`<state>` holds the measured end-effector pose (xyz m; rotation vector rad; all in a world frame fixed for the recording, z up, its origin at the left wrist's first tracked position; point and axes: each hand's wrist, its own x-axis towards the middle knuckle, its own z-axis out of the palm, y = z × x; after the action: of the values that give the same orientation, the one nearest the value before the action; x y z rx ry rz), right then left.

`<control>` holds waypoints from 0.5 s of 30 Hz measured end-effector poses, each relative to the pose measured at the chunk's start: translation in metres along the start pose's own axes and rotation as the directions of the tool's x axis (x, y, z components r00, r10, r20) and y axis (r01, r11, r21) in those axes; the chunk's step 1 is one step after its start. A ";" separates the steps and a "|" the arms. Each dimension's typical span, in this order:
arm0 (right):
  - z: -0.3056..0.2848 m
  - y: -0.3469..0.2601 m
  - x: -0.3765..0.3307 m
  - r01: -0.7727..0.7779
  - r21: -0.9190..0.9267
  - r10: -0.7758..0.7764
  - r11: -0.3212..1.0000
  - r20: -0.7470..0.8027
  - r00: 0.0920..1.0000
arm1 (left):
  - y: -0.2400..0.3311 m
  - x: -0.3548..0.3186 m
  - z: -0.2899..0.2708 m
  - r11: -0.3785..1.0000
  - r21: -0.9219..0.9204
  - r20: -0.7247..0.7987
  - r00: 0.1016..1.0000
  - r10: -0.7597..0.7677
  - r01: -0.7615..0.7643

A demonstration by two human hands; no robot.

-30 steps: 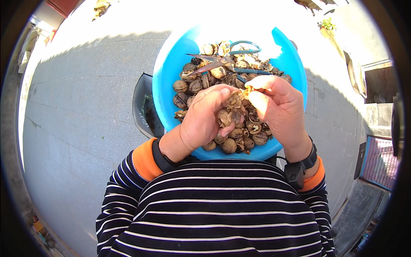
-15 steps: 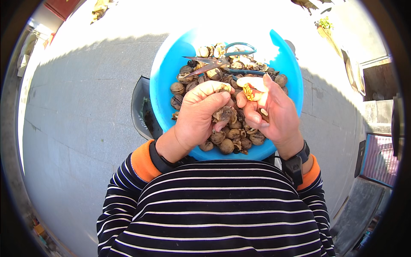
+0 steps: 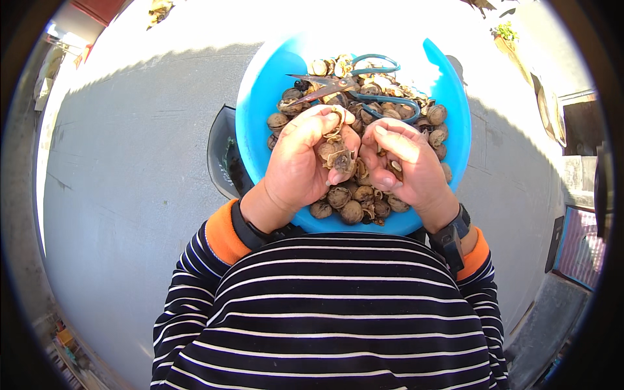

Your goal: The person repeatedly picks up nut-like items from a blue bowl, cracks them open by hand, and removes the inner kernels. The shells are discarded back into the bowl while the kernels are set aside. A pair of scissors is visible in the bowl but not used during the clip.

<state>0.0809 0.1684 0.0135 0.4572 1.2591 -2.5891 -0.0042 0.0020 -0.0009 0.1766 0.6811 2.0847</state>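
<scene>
Both my hands are over a round blue basin (image 3: 255, 104) of walnuts (image 3: 351, 212) and broken shells. My left hand (image 3: 290, 156) is closed around cracked walnut shell pieces (image 3: 334, 155), with a curved bit of shell pinched near the thumb tip. Close beside it, my right hand (image 3: 421, 170) is curled inward, holding small walnut pieces (image 3: 395, 168) against the palm; its fingertips are partly hidden. Beyond my hands, scissors (image 3: 329, 85) with rusty blades and blue-green handles rest on the walnuts, blades pointing left.
A dark grey container (image 3: 216, 153) stands on the paved floor (image 3: 130, 195), against the basin's left side. Bright sunlight washes out the far ground. At the far right lies a striped panel (image 3: 580, 247), and a green plant (image 3: 506, 30) shows at the upper right.
My right hand has curled its fingers and come nearer to the left; the orange-brown bit between its fingers no longer shows. The whole view has shifted slightly, uncovering the lower scissor handle.
</scene>
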 end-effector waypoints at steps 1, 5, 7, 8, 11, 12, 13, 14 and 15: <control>0.003 0.001 0.001 -0.008 -0.072 0.009 0.997 0.020 1.000 | 0.002 -0.001 0.000 1.000 0.012 -0.017 1.000 0.014 -0.014; 0.017 0.007 0.001 -0.127 -0.424 0.139 0.897 -0.002 0.990 | 0.021 -0.017 -0.004 0.991 -0.002 0.027 0.991 0.132 -0.132; 0.018 0.008 0.002 -0.141 -0.519 0.197 0.843 0.054 0.979 | 0.040 -0.030 -0.014 0.977 -0.011 -0.041 0.977 0.211 -0.211; 0.018 0.009 0.002 -0.150 -0.559 0.217 0.816 0.054 0.975 | 0.051 -0.037 -0.022 0.961 0.007 -0.061 0.959 0.275 -0.275; 0.017 0.012 0.002 -0.179 -0.602 0.258 0.778 0.046 0.965 | 0.079 -0.063 -0.055 0.920 0.131 -0.218 0.895 0.389 -0.368; 0.016 0.012 0.002 -0.191 -0.599 0.264 0.778 0.034 0.964 | 0.084 -0.070 -0.069 0.910 0.155 -0.237 0.880 0.411 -0.384; 0.016 0.012 0.002 -0.203 -0.595 0.270 0.777 0.023 0.963 | 0.086 -0.075 -0.084 0.919 0.208 -0.341 0.855 0.390 -0.336; 0.015 0.012 0.002 -0.206 -0.582 0.279 0.786 0.036 0.960 | 0.086 -0.079 -0.099 0.920 0.250 -0.412 0.827 0.383 -0.302; 0.016 0.011 0.002 -0.211 -0.589 0.281 0.780 0.030 0.959 | 0.085 -0.081 -0.115 0.914 0.283 -0.437 0.808 0.394 -0.292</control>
<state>0.0799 0.1491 0.0137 0.3119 1.7202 -1.8491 -0.0618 -0.1468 -0.0416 -0.1344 1.2515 2.4345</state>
